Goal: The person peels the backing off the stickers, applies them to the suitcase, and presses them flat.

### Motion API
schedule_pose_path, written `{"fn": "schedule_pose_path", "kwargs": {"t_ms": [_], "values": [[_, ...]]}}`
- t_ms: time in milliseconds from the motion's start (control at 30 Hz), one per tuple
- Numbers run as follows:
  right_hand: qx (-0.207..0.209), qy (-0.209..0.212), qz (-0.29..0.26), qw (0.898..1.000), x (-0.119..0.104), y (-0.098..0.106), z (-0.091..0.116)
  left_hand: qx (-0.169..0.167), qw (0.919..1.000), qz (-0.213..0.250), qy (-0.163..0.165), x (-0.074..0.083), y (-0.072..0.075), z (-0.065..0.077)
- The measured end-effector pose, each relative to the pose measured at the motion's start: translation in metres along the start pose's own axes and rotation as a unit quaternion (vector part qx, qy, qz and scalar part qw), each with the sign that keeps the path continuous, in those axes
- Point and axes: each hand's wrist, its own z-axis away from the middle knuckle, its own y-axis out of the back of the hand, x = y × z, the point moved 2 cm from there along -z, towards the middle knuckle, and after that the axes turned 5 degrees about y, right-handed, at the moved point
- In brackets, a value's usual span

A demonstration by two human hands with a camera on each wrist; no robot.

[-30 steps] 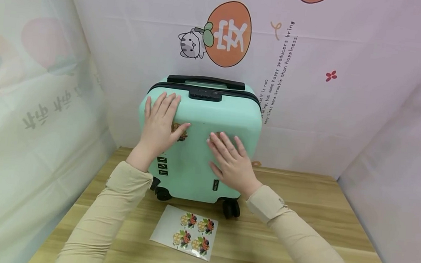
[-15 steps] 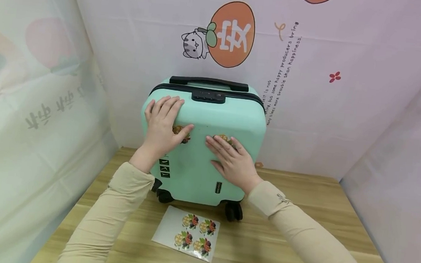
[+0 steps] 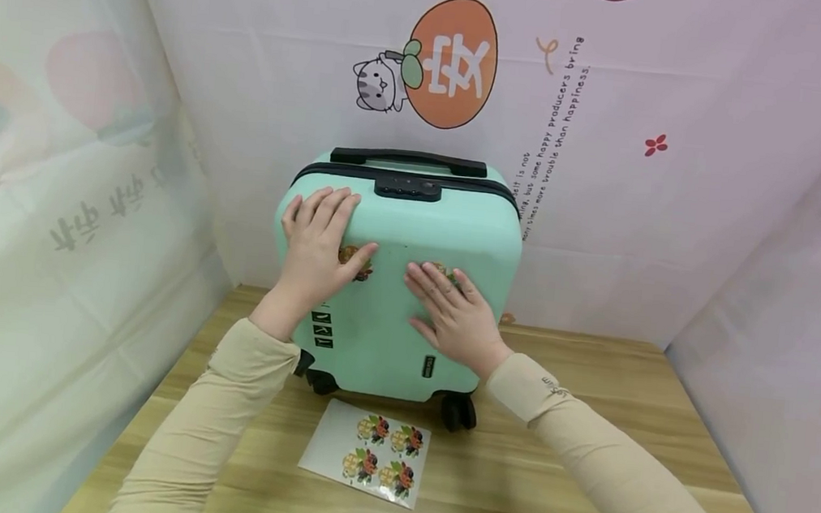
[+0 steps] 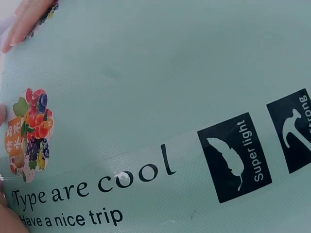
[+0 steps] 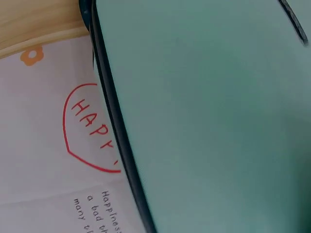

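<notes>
While the left hand (image 3: 317, 248) rests, fingers loosely spread, on the suitcase (image 3: 378, 327) mid-frame (likely steadying it), the right hand (image 3: 453, 313) lies flat over a fruit sticker (image 3: 442, 267), fingers straight, seemingly pressing; neither grips anything. The sticker sheet (image 3: 330, 445) sits lower centre, handy.

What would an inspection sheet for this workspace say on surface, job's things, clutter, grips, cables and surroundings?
Surface: wood-grain tabletop.
Job's things: mint suitcase upright; left fruit sticker and right fruit sticker on its front, the right one partly covered; sticker sheet lying in front, four fruit designs on it.
Clutter: nothing seen.
Grips: left grip rests on the suitcase's upper left, thumb by the left sticker; right grip lies over the right sticker, fingers straight.
Cables: nothing seen.
Surroundings: printed cloth backdrop behind.
</notes>
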Motion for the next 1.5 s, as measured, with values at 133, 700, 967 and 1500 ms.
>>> {"fn": "schedule_pose_path", "kwargs": {"t_ms": [133,700,967,1500], "values": [[-0.019,0.026,0.002,0.999,-0.01,-0.003,0.001,0.005,1.0,0.005,-0.001,0.002,-0.001,0.001],[0.043,-0.036,0.013,0.998,0.018,0.006,-0.001,0.009,0.9998,0.016,-0.001,0.002,0.001,-0.001],[0.022,-0.011,-0.026,0.999,0.006,0.003,0.001,0.017,0.9998,0.011,-0.002,0.003,0.001,0.001],[-0.014,0.006,0.025,1.0,0.008,0.0,0.009,0.007,0.9999,0.012,0.0,0.002,0.0,0.001]]}}
